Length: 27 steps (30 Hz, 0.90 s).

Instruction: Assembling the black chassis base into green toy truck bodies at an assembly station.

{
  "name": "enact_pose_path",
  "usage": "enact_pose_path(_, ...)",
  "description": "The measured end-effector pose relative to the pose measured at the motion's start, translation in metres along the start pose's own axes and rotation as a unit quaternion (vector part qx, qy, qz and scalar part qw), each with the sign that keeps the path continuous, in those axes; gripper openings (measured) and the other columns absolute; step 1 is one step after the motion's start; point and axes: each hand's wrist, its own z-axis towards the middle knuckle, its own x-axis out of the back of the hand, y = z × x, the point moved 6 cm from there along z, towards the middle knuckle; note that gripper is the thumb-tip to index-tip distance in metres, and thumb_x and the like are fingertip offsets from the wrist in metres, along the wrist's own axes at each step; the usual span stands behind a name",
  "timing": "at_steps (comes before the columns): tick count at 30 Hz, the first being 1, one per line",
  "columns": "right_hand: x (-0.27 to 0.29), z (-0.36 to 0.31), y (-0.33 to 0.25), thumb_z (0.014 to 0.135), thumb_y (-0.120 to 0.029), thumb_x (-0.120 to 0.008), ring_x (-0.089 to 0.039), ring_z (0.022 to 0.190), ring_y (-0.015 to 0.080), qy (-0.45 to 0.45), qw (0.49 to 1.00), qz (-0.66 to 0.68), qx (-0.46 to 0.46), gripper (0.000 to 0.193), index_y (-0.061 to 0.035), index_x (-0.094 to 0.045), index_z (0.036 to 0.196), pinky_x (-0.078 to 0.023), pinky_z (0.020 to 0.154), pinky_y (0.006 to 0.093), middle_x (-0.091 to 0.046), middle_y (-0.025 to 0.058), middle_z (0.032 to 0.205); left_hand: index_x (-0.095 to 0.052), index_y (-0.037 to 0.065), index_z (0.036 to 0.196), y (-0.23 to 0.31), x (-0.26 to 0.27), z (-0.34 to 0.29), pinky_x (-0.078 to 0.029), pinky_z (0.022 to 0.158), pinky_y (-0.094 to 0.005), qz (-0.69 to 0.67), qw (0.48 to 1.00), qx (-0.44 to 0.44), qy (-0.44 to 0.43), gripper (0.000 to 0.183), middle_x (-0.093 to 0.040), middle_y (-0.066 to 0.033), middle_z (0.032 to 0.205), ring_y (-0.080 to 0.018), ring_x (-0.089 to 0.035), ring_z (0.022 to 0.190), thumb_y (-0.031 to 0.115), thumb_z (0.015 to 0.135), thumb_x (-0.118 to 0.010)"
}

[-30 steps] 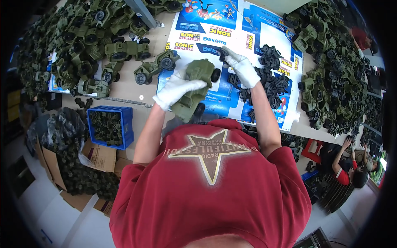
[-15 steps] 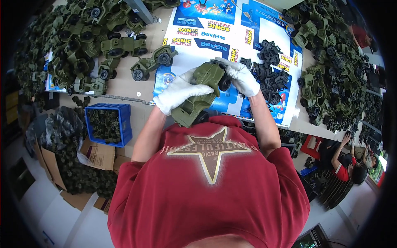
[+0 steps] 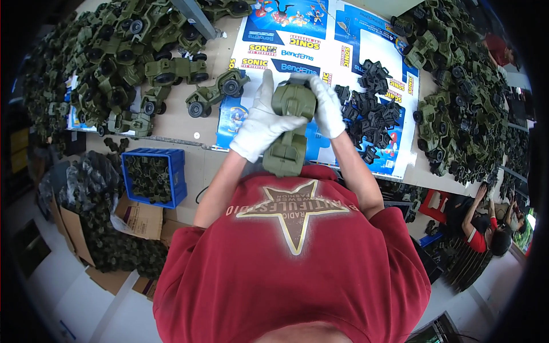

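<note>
An olive-green toy jeep point(image 3: 294, 103) is held upright-lengthwise in front of my chest, its rear end nearest my shirt. My left hand point(image 3: 257, 128), in a white glove, grips its left side; the thumb lies across the body and the fingers point up along the side. My right hand point(image 3: 329, 111), also gloved, wraps the far right end, where a dark part shows at the jeep's front edge. Some fingertips are hidden behind the toy. Right of my hands, a pile of black plastic parts point(image 3: 374, 108) lies on printed sheets point(image 3: 291, 48).
Heaps of green toy jeeps point(image 3: 120, 63) cover the table's left, and another heap point(image 3: 454, 103) its right. One jeep point(image 3: 217, 91) lies close by my left hand. A blue crate point(image 3: 182, 177) and cardboard box point(image 3: 140, 217) of parts stand lower left. A co-worker point(image 3: 483, 228) sits right.
The jeep has turned from a slant to nearly straight, pointing away from me. My left fingers have straightened upward, and my right hand has shifted round the far end.
</note>
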Motion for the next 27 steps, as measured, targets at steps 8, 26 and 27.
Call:
enact_pose_path(8, -0.023, -0.006, -0.016, 0.090, -0.011, -0.057, -0.061, 0.108, 0.0305, -0.028, 0.926, -0.341, 0.162, 0.032, 0.0001, -0.059, 0.120, -0.047, 0.096, 0.0376, -0.064, 0.0161, 0.114, -0.044, 0.003, 0.138, -0.018, -0.005, 0.011, -0.046, 0.101, -0.0330, -0.440, 0.894, -0.058, -0.058, 0.091, -0.055, -0.0088, 0.129, -0.0190, -0.055, 0.118, 0.025, 0.064, -0.092)
enact_pose_path(26, 0.233, -0.069, -0.130, 0.094, -0.064, -0.045, -0.051, 0.118, 0.0294, 0.436, 0.806, 0.258, 0.307, 0.070, -0.0068, -0.045, 0.135, -0.039, 0.105, 0.0425, -0.055, 0.0139, 0.129, -0.059, 0.009, 0.121, -0.055, 0.108, 0.030, -0.039, 0.102, -0.0458, 0.478, 0.863, -0.085, 0.140, 0.074, -0.061, -0.0141, 0.121, -0.0295, -0.054, 0.119, 0.062, 0.071, -0.071)
enact_pose_path(27, 0.233, -0.072, -0.129, 0.095, -0.062, -0.044, -0.051, 0.119, 0.0304, 0.457, 0.802, 0.290, 0.251, 0.068, -0.0063, -0.046, 0.134, -0.038, 0.106, 0.0436, -0.055, 0.0133, 0.128, -0.055, 0.008, 0.128, -0.070, 0.116, 0.037, -0.037, 0.106, -0.0465, 0.515, 0.855, -0.004, 0.061, 0.085, -0.057, -0.0163, 0.131, -0.0301, -0.051, 0.127, 0.068, 0.070, -0.069)
